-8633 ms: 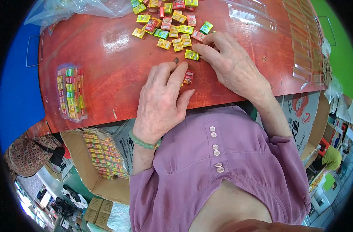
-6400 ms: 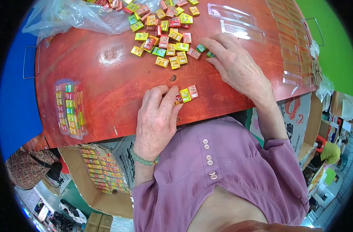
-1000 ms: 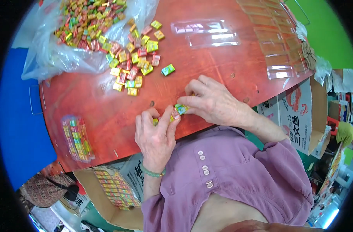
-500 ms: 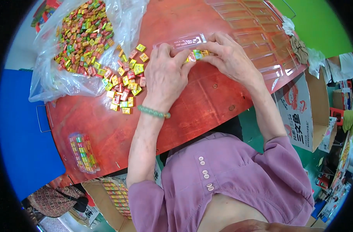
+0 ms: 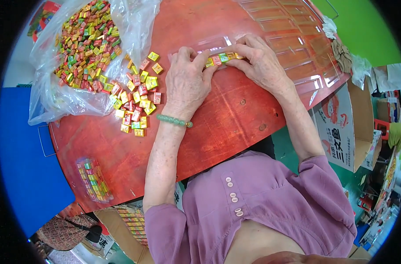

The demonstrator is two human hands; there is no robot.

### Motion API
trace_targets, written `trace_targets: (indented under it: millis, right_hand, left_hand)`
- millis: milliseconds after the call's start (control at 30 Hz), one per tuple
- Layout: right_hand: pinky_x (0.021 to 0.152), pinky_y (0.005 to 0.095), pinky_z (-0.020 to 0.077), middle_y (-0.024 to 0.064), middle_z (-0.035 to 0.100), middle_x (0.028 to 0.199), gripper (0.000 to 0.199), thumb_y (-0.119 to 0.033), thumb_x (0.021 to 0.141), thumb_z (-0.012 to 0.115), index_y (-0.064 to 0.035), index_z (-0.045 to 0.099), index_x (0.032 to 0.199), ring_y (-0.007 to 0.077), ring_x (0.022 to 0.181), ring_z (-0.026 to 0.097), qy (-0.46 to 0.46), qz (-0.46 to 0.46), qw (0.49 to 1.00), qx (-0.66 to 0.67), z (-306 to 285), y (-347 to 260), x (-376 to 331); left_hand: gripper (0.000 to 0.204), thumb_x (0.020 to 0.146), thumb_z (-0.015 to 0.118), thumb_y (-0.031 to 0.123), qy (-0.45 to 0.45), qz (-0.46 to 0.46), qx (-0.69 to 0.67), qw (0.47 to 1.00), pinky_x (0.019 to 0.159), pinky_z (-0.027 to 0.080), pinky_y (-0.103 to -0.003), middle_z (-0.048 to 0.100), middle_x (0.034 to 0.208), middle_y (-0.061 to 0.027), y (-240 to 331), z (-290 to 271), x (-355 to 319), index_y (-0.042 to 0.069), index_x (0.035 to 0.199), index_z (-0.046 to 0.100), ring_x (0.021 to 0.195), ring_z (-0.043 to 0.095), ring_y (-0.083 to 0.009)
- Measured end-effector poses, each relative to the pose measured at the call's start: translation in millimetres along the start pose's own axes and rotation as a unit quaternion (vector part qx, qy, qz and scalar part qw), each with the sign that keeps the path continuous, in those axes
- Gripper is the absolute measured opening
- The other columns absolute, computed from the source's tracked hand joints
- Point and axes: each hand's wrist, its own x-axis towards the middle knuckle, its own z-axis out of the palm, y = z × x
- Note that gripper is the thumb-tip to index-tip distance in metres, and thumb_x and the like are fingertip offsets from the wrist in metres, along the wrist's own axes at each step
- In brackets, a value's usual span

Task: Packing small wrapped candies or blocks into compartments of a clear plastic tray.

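Between the two hands, over or just at the near side of a clear plastic tray, a row of small boxes in yellow, pink, green and orange is held end to end. The left end is pinched by the thumb and fingers of the left hand, and the right end by those of the right hand; both grips are narrow. Whether the row is resting on the plastic cannot be told, as its underside is hidden.

For sound handling, steady inward pressure should be kept at both ends, since a slackened grip could let the middle boxes drop. The row should be kept level and square to the tray's hollow, and both ends released together.

To the left of the left hand, loose boxes are scattered beside an open plastic bag filled with more. A filled pack is noted near the left edge of the red surface. Clear trays are laid beyond the right hand.
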Motion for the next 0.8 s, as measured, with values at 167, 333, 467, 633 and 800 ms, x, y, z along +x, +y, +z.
trace_targets:
  millis: [167,333,467,633,800]
  right_hand:
    - [0.092,0.0404,0.0513,0.0121,0.064,0.112,0.037,-0.020,0.087,0.078,-0.0084,0.068,0.121,0.0309,0.106,0.062,0.019,-0.001,1.000,-0.017,-0.9,0.5,-3.5]
    - [0.094,0.0414,0.0511,0.0140,0.065,0.113,0.040,-0.013,0.089,0.076,-0.0060,0.064,0.126,0.0334,0.109,0.061,0.029,-0.001,1.000,0.007,-8.6,-3.9,-8.7]
    - [0.095,0.0406,0.0513,0.0145,0.065,0.116,0.036,-0.008,0.090,0.073,-0.0042,0.064,0.125,0.0335,0.110,0.062,0.023,0.012,0.999,0.037,-10.9,-1.7,-8.8]
    - [0.089,0.0384,0.0540,0.0132,0.066,0.116,0.018,-0.004,0.093,0.070,-0.0009,0.070,0.110,0.0312,0.104,0.066,0.037,0.018,0.998,0.055,-4.5,7.6,-10.0]
    - [0.087,0.0378,0.0546,0.0120,0.066,0.112,0.015,-0.004,0.093,0.069,-0.0017,0.071,0.108,0.0299,0.102,0.067,0.052,-0.005,0.997,0.050,-2.1,6.0,-8.4]
  left_hand:
    - [0.035,0.082,0.081,0.017,0.037,0.016,0.011,0.999,0.081,0.054,-0.045,0.058,0.108,-0.0142,-0.3,0.7,-3.9,0.005,0.113,0.071,0.099,0.060,-0.0349]
    - [0.039,0.081,0.081,0.015,0.029,0.020,0.032,0.999,0.083,0.054,-0.046,0.058,0.114,-0.0174,4.7,-6.0,-9.3,0.000,0.115,0.068,0.105,0.060,-0.0365]
    - [0.042,0.083,0.079,0.015,0.005,0.031,0.063,0.998,0.089,0.054,-0.044,0.059,0.121,-0.0197,14.9,-15.5,-17.4,-0.003,0.117,0.065,0.109,0.060,-0.0370]
    - [0.048,0.085,0.077,0.019,-0.043,0.029,0.112,0.992,0.098,0.050,-0.046,0.060,0.126,-0.0206,21.4,-17.2,-26.7,-0.005,0.123,0.063,0.116,0.060,-0.0354]
    - [0.055,0.089,0.074,0.022,-0.044,0.047,0.132,0.989,0.106,0.046,-0.049,0.059,0.136,-0.0231,15.7,-8.6,-37.2,-0.007,0.133,0.058,0.131,0.055,-0.0361]
